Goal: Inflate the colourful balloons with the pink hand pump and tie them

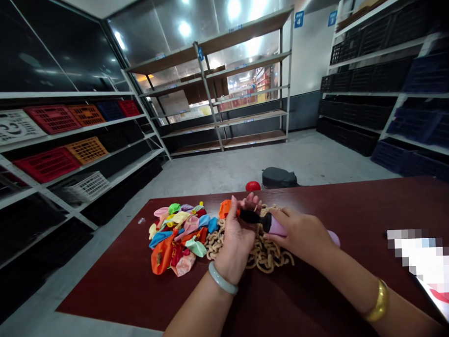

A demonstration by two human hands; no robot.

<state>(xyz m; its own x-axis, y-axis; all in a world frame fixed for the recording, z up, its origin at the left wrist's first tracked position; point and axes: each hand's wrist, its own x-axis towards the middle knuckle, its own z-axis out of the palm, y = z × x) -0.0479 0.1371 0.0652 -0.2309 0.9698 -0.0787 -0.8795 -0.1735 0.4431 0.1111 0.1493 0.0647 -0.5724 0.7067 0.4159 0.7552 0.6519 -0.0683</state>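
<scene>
My right hand (302, 232) is wrapped round a lilac hand balloon pump (277, 226), whose black nozzle (251, 216) points left. At the nozzle's far end is an orange balloon (225, 209), uninflated. My left hand (238, 232) is turned palm up, with its thumb closed against the balloon's neck and its fingers curled behind the nozzle. The exact grip is partly hidden. Below both hands lies a heap of tan, curled, tube-like pieces (268, 258). Just left of it is a pile of limp balloons (182, 234) in many colours.
All this lies on a dark red table (118, 285). A blurred-out flat item (426, 264) is at the right. Beyond the far edge are a red round object (253, 185) and a dark grey object (279, 177). Shelves with crates (51, 119) line both sides.
</scene>
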